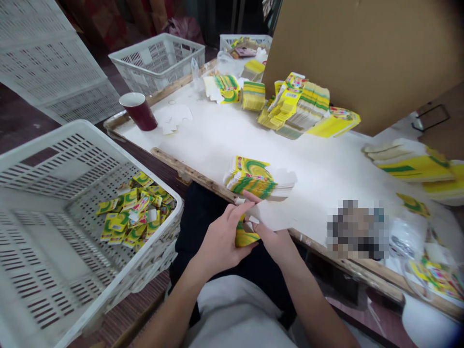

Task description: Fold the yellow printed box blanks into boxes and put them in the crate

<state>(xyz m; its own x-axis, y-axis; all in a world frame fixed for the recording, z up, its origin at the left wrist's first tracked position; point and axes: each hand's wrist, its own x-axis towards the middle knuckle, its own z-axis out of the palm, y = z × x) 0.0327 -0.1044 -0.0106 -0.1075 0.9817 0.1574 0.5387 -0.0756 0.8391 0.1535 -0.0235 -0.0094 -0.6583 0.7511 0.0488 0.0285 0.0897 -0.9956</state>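
Note:
Over my lap, at the table's near edge, both hands work on a small yellow-and-green carton [245,236] with its white inner flap open. My left hand [222,236] wraps around the carton's left side, fingers and thumb closed on it. On the other side, my right hand [274,240] grips the carton near its flap; its thumb is at the opening and part of the fingers is hidden behind white card. Just beyond the hands lies a stack of flat yellow cartons [252,179] with white flaps fanned to the right.
Left of me stands a white plastic crate [83,126] holding several small yellow boxes [134,208]. A dark red cup [139,112] stands on the white table [203,137]. More carton stacks [304,104] lie farther back, before a large brown cardboard sheet [362,58]. Another crate [155,53] sits behind.

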